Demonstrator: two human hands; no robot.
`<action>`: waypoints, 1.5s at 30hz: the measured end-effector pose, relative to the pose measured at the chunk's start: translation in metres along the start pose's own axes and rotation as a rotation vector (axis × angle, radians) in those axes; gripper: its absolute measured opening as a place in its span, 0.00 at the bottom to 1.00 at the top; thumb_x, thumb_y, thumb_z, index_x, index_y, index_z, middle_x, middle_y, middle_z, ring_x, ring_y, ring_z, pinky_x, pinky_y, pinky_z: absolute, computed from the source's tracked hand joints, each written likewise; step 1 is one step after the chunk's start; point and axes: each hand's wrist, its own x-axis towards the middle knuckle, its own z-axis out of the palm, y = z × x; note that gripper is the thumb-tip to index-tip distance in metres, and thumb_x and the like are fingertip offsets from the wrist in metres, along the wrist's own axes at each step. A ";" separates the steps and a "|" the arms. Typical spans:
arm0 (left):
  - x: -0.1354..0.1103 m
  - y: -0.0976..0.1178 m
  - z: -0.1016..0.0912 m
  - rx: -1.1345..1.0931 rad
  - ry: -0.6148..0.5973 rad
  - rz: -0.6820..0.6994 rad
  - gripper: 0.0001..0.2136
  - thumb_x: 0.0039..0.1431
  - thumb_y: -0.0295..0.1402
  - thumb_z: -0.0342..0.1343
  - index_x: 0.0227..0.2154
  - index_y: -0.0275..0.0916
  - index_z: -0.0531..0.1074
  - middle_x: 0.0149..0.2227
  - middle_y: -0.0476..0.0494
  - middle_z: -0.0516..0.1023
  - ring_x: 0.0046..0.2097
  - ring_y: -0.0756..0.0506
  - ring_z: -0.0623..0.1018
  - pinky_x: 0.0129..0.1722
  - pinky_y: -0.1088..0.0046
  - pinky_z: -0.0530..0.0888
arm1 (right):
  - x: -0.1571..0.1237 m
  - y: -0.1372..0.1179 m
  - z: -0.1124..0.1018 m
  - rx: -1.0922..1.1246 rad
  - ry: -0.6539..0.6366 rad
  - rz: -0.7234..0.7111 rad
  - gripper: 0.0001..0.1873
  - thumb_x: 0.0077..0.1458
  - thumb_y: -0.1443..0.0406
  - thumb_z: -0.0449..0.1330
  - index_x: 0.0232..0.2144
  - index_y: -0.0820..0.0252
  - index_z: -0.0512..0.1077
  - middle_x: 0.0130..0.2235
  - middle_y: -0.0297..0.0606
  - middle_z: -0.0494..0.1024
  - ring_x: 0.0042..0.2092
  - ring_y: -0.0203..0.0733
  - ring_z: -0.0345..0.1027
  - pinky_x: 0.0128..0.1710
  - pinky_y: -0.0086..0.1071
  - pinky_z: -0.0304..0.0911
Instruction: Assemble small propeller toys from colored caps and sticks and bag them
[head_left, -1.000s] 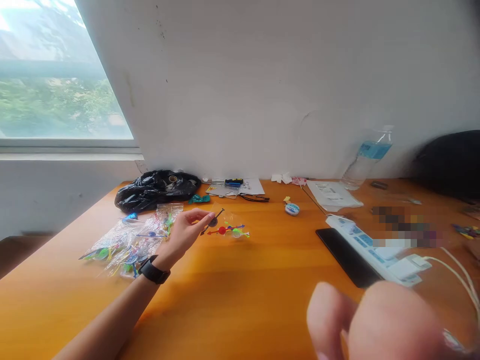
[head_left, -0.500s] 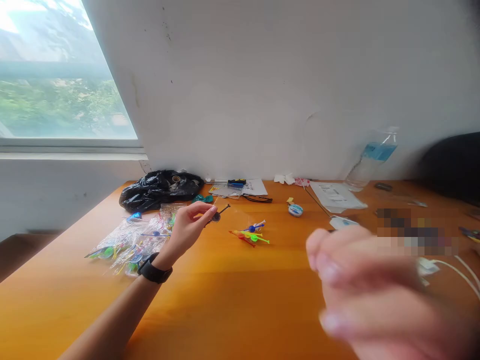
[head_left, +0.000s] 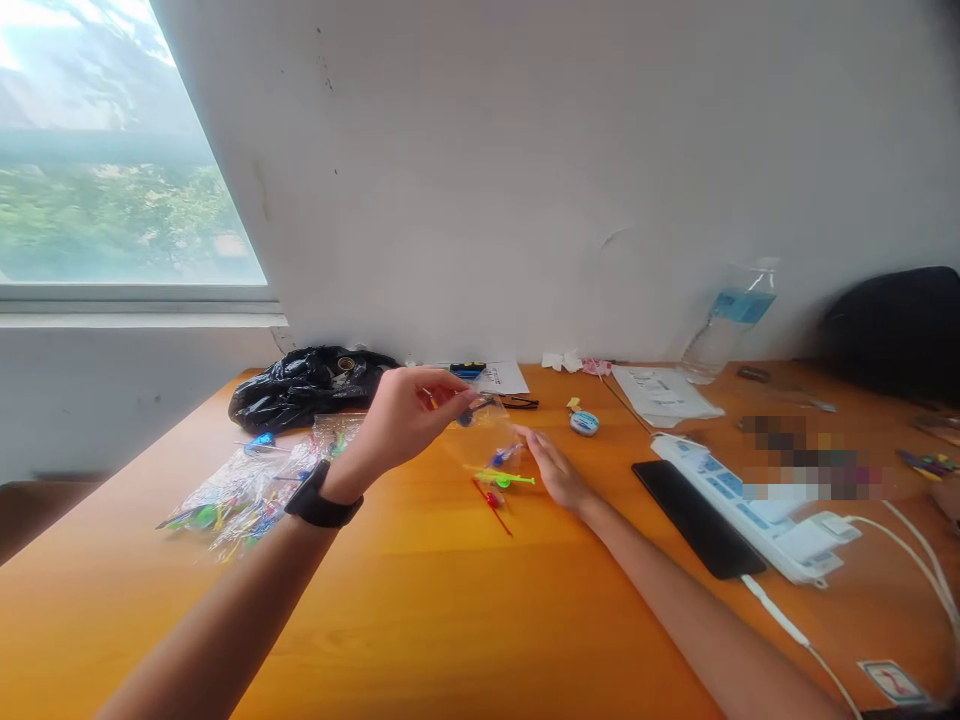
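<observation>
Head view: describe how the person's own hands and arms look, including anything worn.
The left hand and right hand are ungloved. The visible forearms show no sleeves. A wide black band circles the left wrist, perhaps a watch; its face cannot be made out. Nothing shows on the right wrist.

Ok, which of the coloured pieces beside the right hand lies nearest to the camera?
The red piece; the green piece and blue piece lie farther back.
</observation>
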 end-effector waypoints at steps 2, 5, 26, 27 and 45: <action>0.004 0.000 0.002 0.039 -0.065 0.017 0.10 0.65 0.37 0.62 0.34 0.38 0.84 0.31 0.43 0.85 0.32 0.46 0.82 0.33 0.72 0.79 | 0.000 -0.004 0.001 0.001 0.004 0.005 0.33 0.72 0.43 0.42 0.64 0.51 0.71 0.66 0.40 0.72 0.70 0.50 0.59 0.73 0.48 0.48; 0.008 -0.007 0.004 -0.026 -0.142 0.003 0.07 0.63 0.34 0.61 0.37 0.37 0.83 0.34 0.42 0.86 0.35 0.45 0.84 0.38 0.70 0.81 | -0.001 -0.007 0.001 0.030 -0.011 0.019 0.34 0.72 0.42 0.42 0.64 0.51 0.71 0.66 0.41 0.72 0.69 0.51 0.60 0.72 0.49 0.51; 0.008 -0.044 0.012 -0.021 -0.175 0.058 0.08 0.60 0.31 0.62 0.42 0.38 0.80 0.42 0.42 0.80 0.36 0.49 0.81 0.40 0.72 0.79 | -0.003 -0.013 -0.002 -0.081 -0.092 -0.064 0.29 0.71 0.44 0.49 0.62 0.49 0.72 0.63 0.42 0.73 0.66 0.54 0.62 0.69 0.49 0.54; 0.009 -0.043 0.012 -0.044 -0.169 0.039 0.09 0.58 0.32 0.64 0.41 0.38 0.80 0.40 0.43 0.80 0.34 0.49 0.80 0.38 0.72 0.79 | -0.003 -0.012 -0.002 -0.076 -0.087 -0.059 0.29 0.71 0.44 0.49 0.62 0.49 0.71 0.63 0.42 0.73 0.66 0.54 0.63 0.69 0.49 0.55; 0.019 -0.163 -0.020 0.142 0.047 -0.456 0.40 0.63 0.52 0.58 0.72 0.38 0.57 0.44 0.40 0.84 0.44 0.41 0.81 0.43 0.69 0.75 | -0.005 -0.020 0.002 -0.245 -0.086 -0.213 0.21 0.72 0.52 0.53 0.57 0.53 0.74 0.56 0.46 0.77 0.60 0.54 0.68 0.63 0.49 0.63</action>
